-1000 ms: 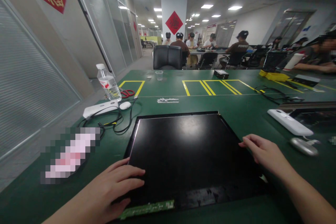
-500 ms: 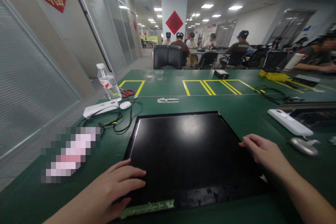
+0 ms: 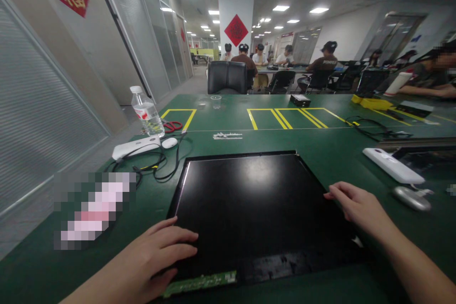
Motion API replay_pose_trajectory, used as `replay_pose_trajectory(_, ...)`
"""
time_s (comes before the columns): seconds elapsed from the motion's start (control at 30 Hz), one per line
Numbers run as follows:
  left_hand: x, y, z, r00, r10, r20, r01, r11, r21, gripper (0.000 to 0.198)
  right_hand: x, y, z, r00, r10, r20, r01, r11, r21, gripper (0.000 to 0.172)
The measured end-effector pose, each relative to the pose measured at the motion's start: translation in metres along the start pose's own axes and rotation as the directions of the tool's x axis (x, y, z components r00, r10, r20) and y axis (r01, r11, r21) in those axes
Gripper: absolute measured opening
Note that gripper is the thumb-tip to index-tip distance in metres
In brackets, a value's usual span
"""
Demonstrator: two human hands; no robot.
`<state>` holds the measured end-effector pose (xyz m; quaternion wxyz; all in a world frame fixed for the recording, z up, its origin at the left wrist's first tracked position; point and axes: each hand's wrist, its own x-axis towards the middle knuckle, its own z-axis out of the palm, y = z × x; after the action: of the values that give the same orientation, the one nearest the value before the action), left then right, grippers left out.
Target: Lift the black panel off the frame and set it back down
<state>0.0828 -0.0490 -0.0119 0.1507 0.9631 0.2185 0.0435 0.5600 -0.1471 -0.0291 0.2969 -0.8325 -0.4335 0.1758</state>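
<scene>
A black LCD screen panel (image 3: 256, 199) lies flat on the green table in front of me, with a ceiling light reflected in its glossy face. Along its lower left edge runs a narrow green circuit board (image 3: 201, 284). My left hand (image 3: 153, 254) rests over the panel's left edge, fingers spread and fingertips on the surface. At the right edge, my right hand (image 3: 356, 204) has thumb and fingers pinched together on the rim. A small pale tab (image 3: 357, 241) sticks out by the lower right corner.
To the left are a water bottle (image 3: 147, 113), red-handled scissors (image 3: 173, 127), a white mouse (image 3: 169, 143) and black cables (image 3: 166, 173). Small white pieces (image 3: 228, 136) lie behind the panel. A white device (image 3: 392, 165) and silver mouse (image 3: 411, 198) sit right. Several people work farther back.
</scene>
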Motion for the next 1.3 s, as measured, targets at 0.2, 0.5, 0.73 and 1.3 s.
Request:
replay_pose_trajectory(0.2,-0.003,-0.002,0.003,0.998,-0.047,-0.049,0.043,0.996,-0.077,0.058,0.002,0.003,0.000,1.000,0.000,0.007,0.000,1.000,-0.002,0.037)
replay_pose_trajectory(0.5,0.004,-0.025,0.003,0.798,-0.513,-0.317,0.500,0.857,-0.126,0.033,0.004,0.008,-0.003,1.000,0.007,0.000,-0.007,1.000,-0.022,0.039)
replay_pose_trajectory(0.73,0.005,-0.030,0.005,0.730,-0.664,-0.159,0.648,0.747,-0.147,0.037,0.016,0.026,-0.003,0.999,-0.029,-0.041,0.023,0.991,-0.135,0.033)
replay_pose_trajectory(1.3,0.013,-0.030,0.015,0.756,-0.619,-0.213,0.568,0.782,-0.257,0.020,0.020,0.035,0.009,0.994,-0.101,0.043,0.108,0.974,-0.199,0.024)
